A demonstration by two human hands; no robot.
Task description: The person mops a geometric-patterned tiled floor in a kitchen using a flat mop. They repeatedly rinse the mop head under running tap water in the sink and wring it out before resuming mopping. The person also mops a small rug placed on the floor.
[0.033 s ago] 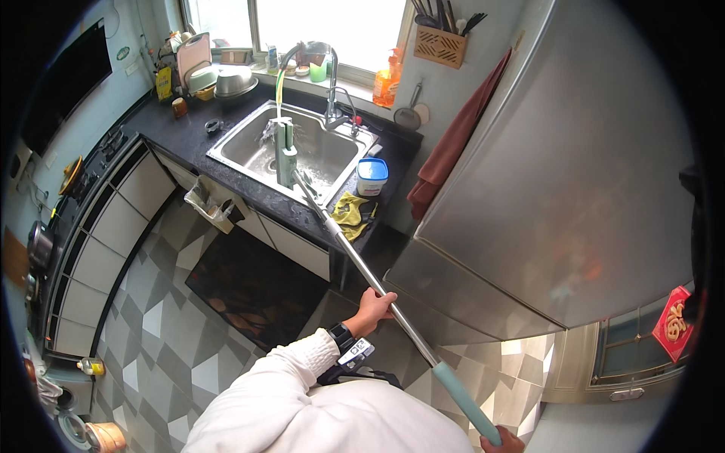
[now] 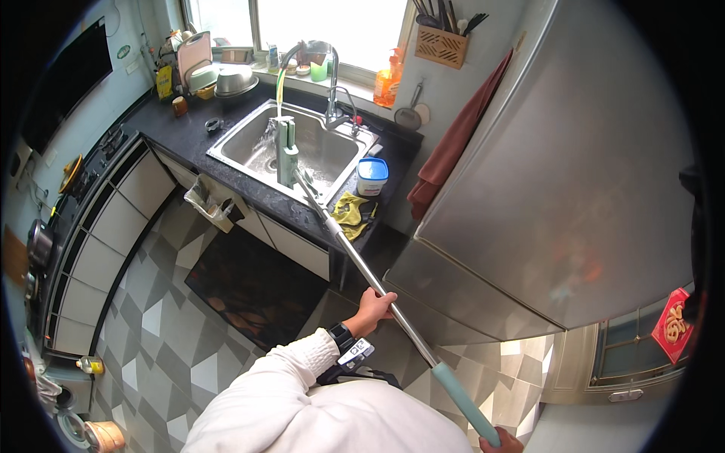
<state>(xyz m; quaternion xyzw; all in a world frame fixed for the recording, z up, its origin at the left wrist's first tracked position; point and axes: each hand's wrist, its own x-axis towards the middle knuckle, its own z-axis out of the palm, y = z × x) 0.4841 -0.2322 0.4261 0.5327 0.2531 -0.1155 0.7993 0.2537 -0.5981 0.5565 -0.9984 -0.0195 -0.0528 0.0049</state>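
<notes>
A long-handled mop [image 2: 362, 269] slants from the lower right up to the metal sink [image 2: 325, 155]. Its pale green head [image 2: 286, 160] stands in the sink, with water from the curved faucet [image 2: 332, 89] running onto its top and splashing beside it. Partway down the steel pole, my left hand [image 2: 370, 312] is closed around it. My right hand [image 2: 504, 441] grips the end of the green handle sleeve at the lower edge, partly cut off by the frame.
Right of the sink are a blue-lidded tub [image 2: 372, 175] and a yellow cloth [image 2: 350, 217] on the dark counter [image 2: 249, 183]. A waste bin [image 2: 211, 204] hangs at the cabinet front, above a dark mat [image 2: 253, 291]. The large fridge [image 2: 544, 174] flanks the right.
The water's splash beside the mop head has shifted slightly. Both hands and the mop hold their places.
</notes>
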